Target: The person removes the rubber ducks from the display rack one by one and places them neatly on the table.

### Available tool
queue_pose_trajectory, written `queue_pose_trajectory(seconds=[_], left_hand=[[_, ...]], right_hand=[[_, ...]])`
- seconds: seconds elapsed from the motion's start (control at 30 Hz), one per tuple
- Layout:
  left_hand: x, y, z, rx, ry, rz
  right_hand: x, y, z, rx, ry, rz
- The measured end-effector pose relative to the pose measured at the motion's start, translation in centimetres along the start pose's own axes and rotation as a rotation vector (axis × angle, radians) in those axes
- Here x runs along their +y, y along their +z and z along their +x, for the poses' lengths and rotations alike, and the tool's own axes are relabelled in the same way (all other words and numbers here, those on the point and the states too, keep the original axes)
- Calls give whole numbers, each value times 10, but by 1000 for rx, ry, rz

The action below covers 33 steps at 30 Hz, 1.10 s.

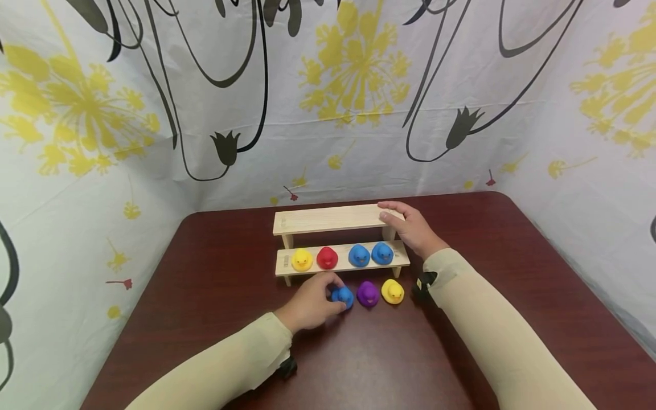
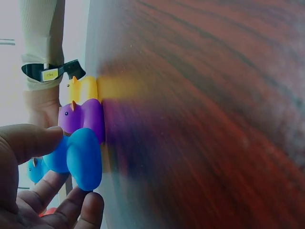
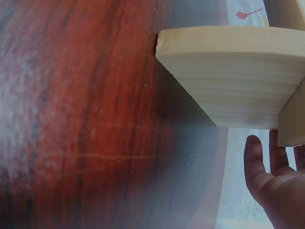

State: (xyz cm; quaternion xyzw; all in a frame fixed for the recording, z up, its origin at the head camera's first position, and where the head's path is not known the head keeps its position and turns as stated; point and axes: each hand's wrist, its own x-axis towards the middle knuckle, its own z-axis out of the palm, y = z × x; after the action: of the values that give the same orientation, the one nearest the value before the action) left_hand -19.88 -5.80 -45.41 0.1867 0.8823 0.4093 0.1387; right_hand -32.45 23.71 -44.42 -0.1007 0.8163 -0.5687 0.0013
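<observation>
My left hand (image 1: 314, 302) pinches a blue rubber duck (image 2: 83, 160) between thumb and fingers, just in front of a two-step wooden stand (image 1: 328, 219). Beside that duck on the table are a purple duck (image 1: 367, 294) and a yellow duck (image 1: 392, 291). The lower step carries another yellow duck (image 1: 302, 260), a red duck (image 1: 327, 258) and two blue ducks (image 1: 359, 255). At the right end of the upper step, my right hand (image 1: 416, 228) holds the plank, thumb on top and fingers at the back edge. The right wrist view shows some fingers (image 3: 254, 157) past the wood.
The stand is on a dark red-brown table (image 1: 220, 250). A white cloth (image 1: 318, 165) with yellow and grey flower prints hangs behind the table and along both sides.
</observation>
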Motion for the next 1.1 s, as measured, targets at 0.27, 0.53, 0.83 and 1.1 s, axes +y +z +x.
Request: queue_pose_trajectory(seconds=[0.27, 0.53, 0.83, 1.1], left_hand=[[-1, 2, 3, -11, -10, 3], [-2, 2, 7, -13, -12, 51], [3, 3, 7, 20, -27, 133], [7, 1, 4, 27, -48, 145]], right_hand=[[-1, 1, 1, 0, -14, -7], [-1, 1, 0, 4, -19, -10], [0, 0, 1, 1, -16, -18], [0, 0, 1, 0, -12, -20]])
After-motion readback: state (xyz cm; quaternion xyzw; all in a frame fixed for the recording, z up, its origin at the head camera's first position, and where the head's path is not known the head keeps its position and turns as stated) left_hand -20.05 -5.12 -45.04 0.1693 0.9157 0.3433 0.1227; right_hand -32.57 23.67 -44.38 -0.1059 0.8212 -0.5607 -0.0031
